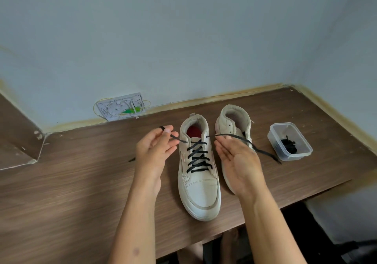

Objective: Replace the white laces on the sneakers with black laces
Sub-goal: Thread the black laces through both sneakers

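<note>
Two sneakers (199, 182) stand on the bench (81, 182); the nearer carries a black lace (197, 157). Left hand (155, 147) pinches one lace end in its grip. Right hand (236, 161), fingers straight, has the other end draped over it. Beside, a tub (290, 141) holds more lace.

We hold both bare forearms forward, palms turned toward each other. Our left hand (156, 147) is raised with its fingers curled, thumb and forefinger pinching a black lace end (172, 135). Our right hand (237, 159) lies flatter, fingers nearly straight and together, the other lace end (244, 140) running over its fingertips.
</note>
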A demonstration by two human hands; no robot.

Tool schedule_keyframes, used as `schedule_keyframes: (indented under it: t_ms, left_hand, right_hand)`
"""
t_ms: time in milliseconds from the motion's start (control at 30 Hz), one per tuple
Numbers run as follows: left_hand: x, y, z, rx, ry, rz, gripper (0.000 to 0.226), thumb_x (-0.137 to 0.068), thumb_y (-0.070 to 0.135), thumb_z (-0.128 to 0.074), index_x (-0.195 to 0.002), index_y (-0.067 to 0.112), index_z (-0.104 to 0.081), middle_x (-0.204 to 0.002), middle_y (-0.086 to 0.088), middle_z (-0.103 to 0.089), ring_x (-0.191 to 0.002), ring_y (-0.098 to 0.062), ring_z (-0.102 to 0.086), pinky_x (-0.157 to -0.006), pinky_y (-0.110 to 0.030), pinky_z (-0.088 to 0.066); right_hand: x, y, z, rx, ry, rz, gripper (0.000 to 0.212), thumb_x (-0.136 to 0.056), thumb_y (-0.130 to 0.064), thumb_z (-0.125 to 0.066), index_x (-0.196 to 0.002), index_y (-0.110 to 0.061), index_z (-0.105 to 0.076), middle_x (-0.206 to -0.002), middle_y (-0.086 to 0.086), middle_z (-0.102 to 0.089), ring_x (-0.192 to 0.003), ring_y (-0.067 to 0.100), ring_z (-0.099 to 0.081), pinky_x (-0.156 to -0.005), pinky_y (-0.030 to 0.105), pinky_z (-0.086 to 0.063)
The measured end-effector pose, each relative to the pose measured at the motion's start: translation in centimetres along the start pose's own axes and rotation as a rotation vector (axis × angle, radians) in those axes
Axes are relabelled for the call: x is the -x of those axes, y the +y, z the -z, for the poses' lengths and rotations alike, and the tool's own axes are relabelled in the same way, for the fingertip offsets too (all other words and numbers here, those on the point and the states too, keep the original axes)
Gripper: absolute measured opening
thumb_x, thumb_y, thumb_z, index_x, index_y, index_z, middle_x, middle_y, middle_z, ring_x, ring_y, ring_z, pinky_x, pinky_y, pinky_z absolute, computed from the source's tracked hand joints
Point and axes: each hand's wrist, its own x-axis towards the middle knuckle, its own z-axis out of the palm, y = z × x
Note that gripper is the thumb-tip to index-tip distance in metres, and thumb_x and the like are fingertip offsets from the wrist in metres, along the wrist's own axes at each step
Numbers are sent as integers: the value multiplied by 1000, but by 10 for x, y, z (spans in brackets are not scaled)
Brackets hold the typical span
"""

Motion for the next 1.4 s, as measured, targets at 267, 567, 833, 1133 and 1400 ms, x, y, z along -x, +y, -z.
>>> schedule_keyframes:
  t_ms: [267,567,833,1133,1400]
  left_hand:
    - [2,0,16,-71,68,37,15,-96,18,-58,-107,13,-67,-98,-5,-72,-93,-19,-69,-86,-30,-54]
    - [11,-7,8,-312,-71,105,16,-99,20,-54,-107,18,-68,-95,-2,-72,-90,-18,-69,-80,-27,-54]
    - [12,-12,8,-467,-161,62,21,-89,28,-69,-109,24,-66,-95,0,-69,-90,-18,-69,-82,-31,-58]
    - [13,-12,14,-645,-272,175,61,-67,19,-88,-118,27,-55,-107,1,-61,-94,-16,-65,-76,-33,-59]
    - [15,-26,17,-804,-209,27,38,-61,33,-91,-86,26,-64,-88,2,-66,-76,-18,-69,-73,-45,-60]
  right_hand:
    - [10,-12,7,313,63,83,15,-94,-15,-62,-107,-9,-68,-100,3,-70,-95,15,-67,-83,23,-49]
    - [15,13,11,458,41,143,13,-95,-18,-61,-102,-23,-71,-94,-5,-74,-82,2,-67,-75,18,-47]
    - [13,32,16,689,-53,346,15,-96,-20,-62,-109,-21,-70,-96,-6,-72,-89,4,-67,-70,16,-52]
    - [13,30,27,878,-143,423,31,-86,-11,-71,-115,-20,-67,-103,-8,-67,-93,1,-63,-82,15,-51]
    - [21,34,41,1049,-74,553,19,-81,-24,-79,-97,-22,-70,-90,-14,-68,-86,0,-64,-78,17,-54]
